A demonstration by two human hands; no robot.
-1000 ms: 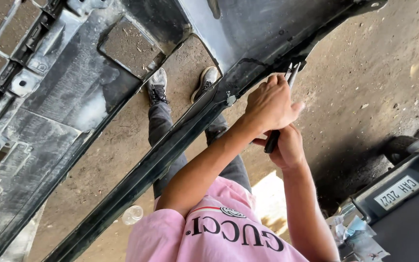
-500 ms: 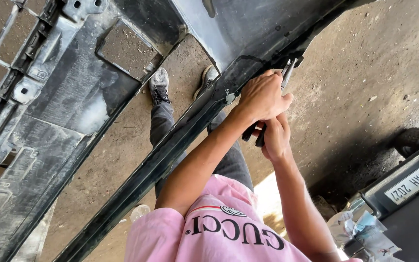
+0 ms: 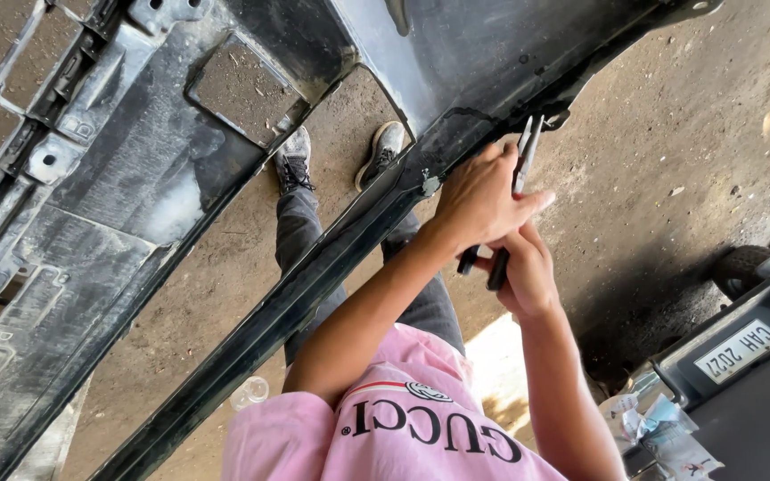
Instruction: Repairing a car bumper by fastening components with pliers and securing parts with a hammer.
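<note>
A pair of slim metal pliers with dark handles (image 3: 511, 200) is held against the lower edge of a large black plastic car bumper (image 3: 135, 187), its silver tips meeting the bumper's rim close to the upper right end of that edge. The person's right hand (image 3: 528, 272) is closed around the dark handles from below, palm turned up toward the camera, its forearm running down to the bottom right of the frame. The left hand (image 3: 479, 200) is curled over the bumper's edge just beside the pliers, fingers wrapped on the rim and thumb stretched across the tool's shaft; its forearm slants down to the left into a pink short-sleeved shirt (image 3: 403, 436).

The bumper lies inner face up, running diagonally from the lower left corner to the upper right corner of the view, with a rectangular cut-out (image 3: 242, 89) and a grille section at its upper left end. Through the openings show the person's dark jeans (image 3: 300, 232) and two worn grey sneakers (image 3: 296, 156) planted on a bare dirt floor (image 3: 670, 178). A small clear plastic cup (image 3: 249, 390) lies on the dirt beside the bumper's lower edge. At the right edge sits a dark vehicle part with a white number plate (image 3: 741, 350).
</note>
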